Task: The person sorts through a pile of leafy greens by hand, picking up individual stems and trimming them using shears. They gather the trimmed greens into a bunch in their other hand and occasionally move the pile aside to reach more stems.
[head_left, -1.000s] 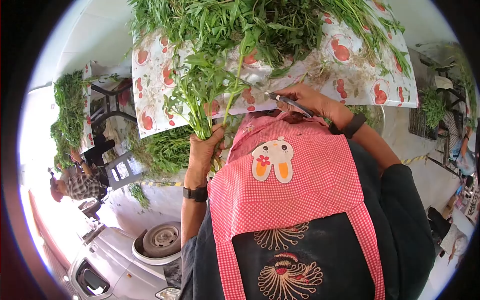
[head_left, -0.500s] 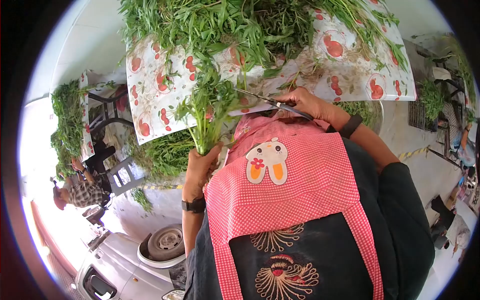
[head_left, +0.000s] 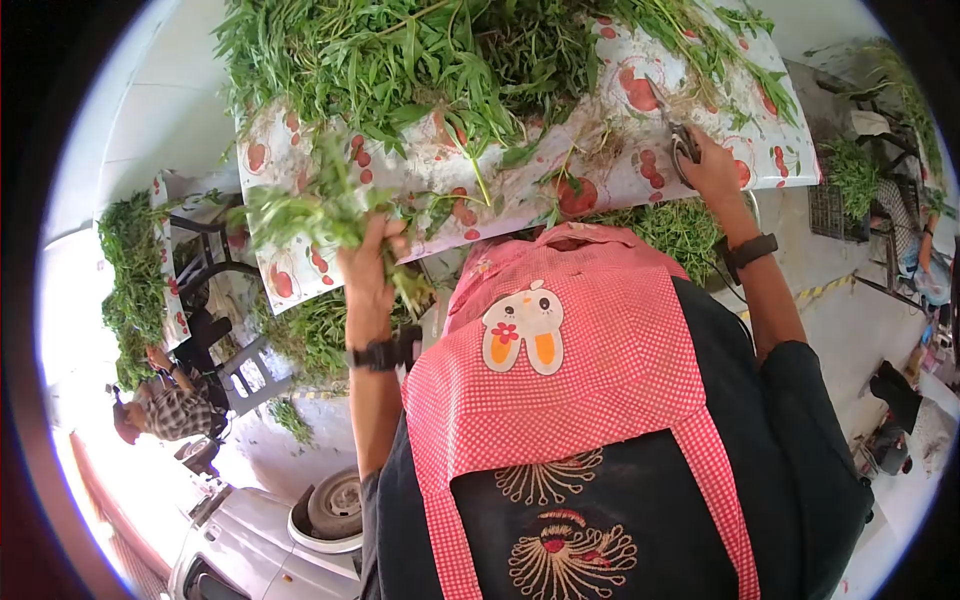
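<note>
My left hand (head_left: 368, 262) is closed around a bunch of green stems (head_left: 310, 210), blurred by motion, at the near left edge of the table. The leaves point left and the stem ends stick out on the right. My right hand (head_left: 715, 172) grips dark-handled scissors (head_left: 682, 143) above the table's right part, blades pointing up and away. A large heap of leafy greens (head_left: 400, 60) covers the far side of the patterned tablecloth (head_left: 625, 165). One loose sprig (head_left: 478, 172) lies between my hands.
More greens (head_left: 670, 228) are below the table's edge. At the left, a person in a checked shirt (head_left: 180, 408) is beside another table with greens (head_left: 135, 275). A grey chair (head_left: 250, 375) and a vehicle (head_left: 250, 540) stand lower left. People and a crate (head_left: 838, 215) are at right.
My left hand has moved left and up with the bunch, which now tilts left. My right hand has carried the scissors away to the right, off the bunch.
</note>
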`<state>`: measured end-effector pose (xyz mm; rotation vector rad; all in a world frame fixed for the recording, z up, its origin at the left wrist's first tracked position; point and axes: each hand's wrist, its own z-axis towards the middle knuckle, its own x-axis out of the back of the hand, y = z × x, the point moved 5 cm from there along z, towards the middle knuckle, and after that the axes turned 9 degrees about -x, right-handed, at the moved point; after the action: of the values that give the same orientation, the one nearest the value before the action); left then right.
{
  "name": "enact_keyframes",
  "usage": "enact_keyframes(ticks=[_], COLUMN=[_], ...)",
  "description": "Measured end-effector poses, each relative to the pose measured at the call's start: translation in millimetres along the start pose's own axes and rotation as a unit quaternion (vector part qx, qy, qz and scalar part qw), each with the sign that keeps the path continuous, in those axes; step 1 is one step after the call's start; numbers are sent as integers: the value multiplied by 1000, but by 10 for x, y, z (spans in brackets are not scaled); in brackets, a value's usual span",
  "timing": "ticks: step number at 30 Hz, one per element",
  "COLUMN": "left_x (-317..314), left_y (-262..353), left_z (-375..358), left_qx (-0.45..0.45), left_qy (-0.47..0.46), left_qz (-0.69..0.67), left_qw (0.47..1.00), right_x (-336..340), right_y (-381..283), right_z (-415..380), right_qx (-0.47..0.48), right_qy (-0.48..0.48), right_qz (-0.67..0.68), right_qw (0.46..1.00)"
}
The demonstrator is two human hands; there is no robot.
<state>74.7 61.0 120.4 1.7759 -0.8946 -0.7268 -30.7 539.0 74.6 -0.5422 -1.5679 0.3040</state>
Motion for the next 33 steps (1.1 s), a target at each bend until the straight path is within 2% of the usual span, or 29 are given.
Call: enact_keyframes(ticks=[2, 5, 7, 8, 9, 10, 11, 12, 14, 16, 17, 18, 20, 21, 22, 23, 24, 26, 27, 30, 32, 33], left_x=[-236, -549, -770, -863, -943, -974, -1012, -1049, -1069, -995, -959, -916, -813, -792, -695, -606, -545, -457, -434, -429, -484, -499], left_y=[-61, -236, -344, -354, -358, -470, -523, -527, -471, -544, -543, -433, -245, -92, -36, 19, 66, 113, 128, 177, 199, 189], left_z=[189, 435, 524, 542, 564, 615, 651, 649, 643, 692, 624, 562, 436, 351, 324, 320, 300, 215, 189, 83, 15, -13], left_qx=[50, 26, 20, 1, -19, -19, -105, -190, -171, -38, 22, 21, 56, 44, 44, 49, 53, 59, 51, 36, 24, 43], left_qy=[-14, -32, -49, -66, -83, -86, -74, -60, -68, -129, -131, -128, -110, -121, -115, -110, -106, -101, -108, -134, -157, -161], left_qz=[92, 152, 178, 314, 443, 444, 549, 641, 640, 483, 380, 382, 147, 79, 77, 14, -48, -88, -102, -115, -128, -130], left_qw=[994, 988, 983, 947, 892, 892, 826, 742, 746, 865, 915, 915, 981, 989, 989, 993, 992, 989, 988, 984, 979, 977], right_x=[44, 137, 146, 116, 49, -33, -145, -300, -568, -697, -722, -754, -908, -927, -947, -982, -930, -840, -859, -986, -1045, -1168], right_y=[61, -36, -136, -184, -293, -412, -516, -682, -995, -1289, -1386, -1384, -1433, -1401, -1402, -1414, -1488, -1663, -1774, -2213, -2478, -2515], right_z=[57, 14, -23, -35, -57, -82, -100, -141, -201, -310, -379, -427, -648, -707, -823, -917, -926, -856, -838, -719, -729, -762], right_qx=[-8, 22, 50, 46, 73, 100, 97, 138, 221, 238, 257, 259, 379, 383, 433, 482, 486, 381, 384, 406, 485, 495], right_qy=[-1, -7, 52, 53, 34, 15, 15, 13, 10, 14, 19, 18, -94, -97, -135, -173, -175, -273, -274, -217, -88, -70], right_qz=[-8, -5, -139, -141, -85, -29, -29, -38, -53, -76, -100, -98, -6, -5, -2, 2, 2, 11, 12, 76, 139, 98], right_qw=[1000, 1000, 988, 987, 993, 994, 995, 990, 974, 968, 961, 961, 920, 919, 891, 859, 856, 883, 882, 884, 859, 861])
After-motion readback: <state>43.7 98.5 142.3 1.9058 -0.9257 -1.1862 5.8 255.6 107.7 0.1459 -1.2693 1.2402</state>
